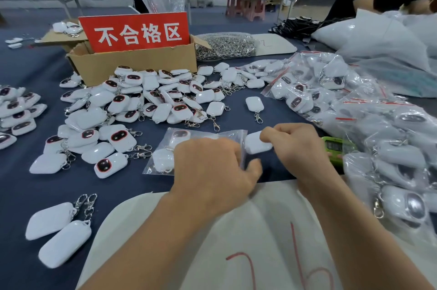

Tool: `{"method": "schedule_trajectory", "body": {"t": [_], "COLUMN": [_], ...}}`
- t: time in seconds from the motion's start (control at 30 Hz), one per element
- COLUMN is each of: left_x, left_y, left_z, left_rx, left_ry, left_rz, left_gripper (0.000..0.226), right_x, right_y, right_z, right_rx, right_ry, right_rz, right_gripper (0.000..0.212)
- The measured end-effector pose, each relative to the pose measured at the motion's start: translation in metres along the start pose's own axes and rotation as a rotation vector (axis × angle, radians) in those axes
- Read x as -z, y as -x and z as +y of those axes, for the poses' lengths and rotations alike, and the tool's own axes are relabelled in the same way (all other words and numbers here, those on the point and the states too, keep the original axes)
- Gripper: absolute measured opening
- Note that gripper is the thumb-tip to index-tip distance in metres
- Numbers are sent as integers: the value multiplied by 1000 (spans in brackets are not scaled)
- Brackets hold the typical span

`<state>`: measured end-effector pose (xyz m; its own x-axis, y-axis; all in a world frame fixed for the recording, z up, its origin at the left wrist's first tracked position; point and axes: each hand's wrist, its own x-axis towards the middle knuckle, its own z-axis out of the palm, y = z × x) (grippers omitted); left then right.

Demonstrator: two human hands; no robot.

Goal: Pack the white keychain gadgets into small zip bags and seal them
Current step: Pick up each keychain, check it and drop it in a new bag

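- Zip bag (pixel 165 154) lies flat near the table's (pixel 123 183) near edge, with 2 gadgets visible inside
- Left hand (pixel 212 166) grips the bag's right end with curled fingers
- Right hand (pixel 300 145) pinches a white gadget (pixel 256 146) just beside that end
- Loose gadgets (pixel 142 105) are heaped mid-table in front of a cardboard box (pixel 132 64)
- Filled bags (pixel 331 91) are piled along the right edge
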<state>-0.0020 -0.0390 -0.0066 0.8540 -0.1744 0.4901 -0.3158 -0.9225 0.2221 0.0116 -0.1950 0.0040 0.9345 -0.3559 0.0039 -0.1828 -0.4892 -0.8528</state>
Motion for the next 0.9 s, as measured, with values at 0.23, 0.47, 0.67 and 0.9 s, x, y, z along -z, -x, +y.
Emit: {"method": "schedule_trajectory", "body": {"t": [0.23,0.47,0.67,0.9], "left_x": [-4,12,10,2], "left_y": [-1,-26,-34,-32], "left_z": [-2,-63,-96,-89], "left_rx": [13,518,963,789], "left_ry": [184,802,847,765], "left_rz": [146,613,564,494], "left_gripper": [41,26,24,28], "right_x": [-13,-31,-47,-42], "right_y": [2,1,3,4], "right_z": [1,5,-1,-10], "right_rx": [-19,77,198,302], "right_ry": [-123,-13,115,274], "right_rz": [-187,-113,-122,-215], "right_gripper": [35,23,42,52]}}
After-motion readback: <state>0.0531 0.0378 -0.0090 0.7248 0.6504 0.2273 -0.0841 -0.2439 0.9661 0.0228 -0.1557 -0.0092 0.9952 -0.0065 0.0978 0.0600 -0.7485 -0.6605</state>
